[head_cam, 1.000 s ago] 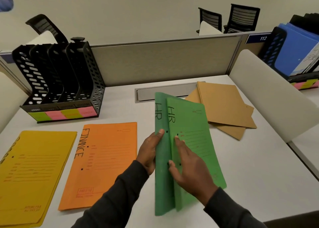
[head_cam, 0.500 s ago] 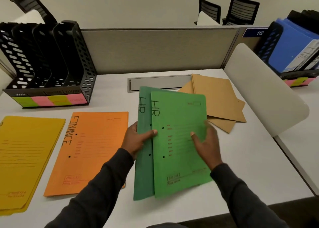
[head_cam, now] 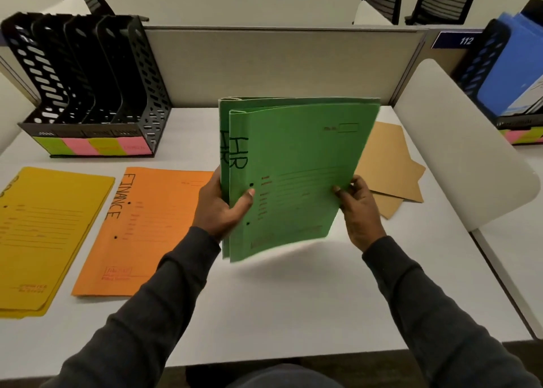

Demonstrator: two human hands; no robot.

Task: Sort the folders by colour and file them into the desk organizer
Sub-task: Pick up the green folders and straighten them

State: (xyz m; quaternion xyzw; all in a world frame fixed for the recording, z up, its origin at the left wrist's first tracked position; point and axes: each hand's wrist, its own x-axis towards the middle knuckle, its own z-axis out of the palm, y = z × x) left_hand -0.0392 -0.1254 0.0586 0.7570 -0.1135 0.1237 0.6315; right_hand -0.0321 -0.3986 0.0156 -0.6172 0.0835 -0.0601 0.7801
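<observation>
My left hand [head_cam: 223, 208] and right hand [head_cam: 360, 211] grip the green folders [head_cam: 296, 152] by their side edges, lifted above the desk [head_cam: 279, 299]; the rear folder is mostly hidden, its label half covered.

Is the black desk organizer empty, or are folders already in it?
Empty: the desk organizer shows only bare black dividers in its slots; no folder stands in any.

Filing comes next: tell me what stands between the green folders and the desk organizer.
Nothing visible. The green folders are held off the desk; the desk organizer stands back left, and the orange folder between lies flat.
</observation>
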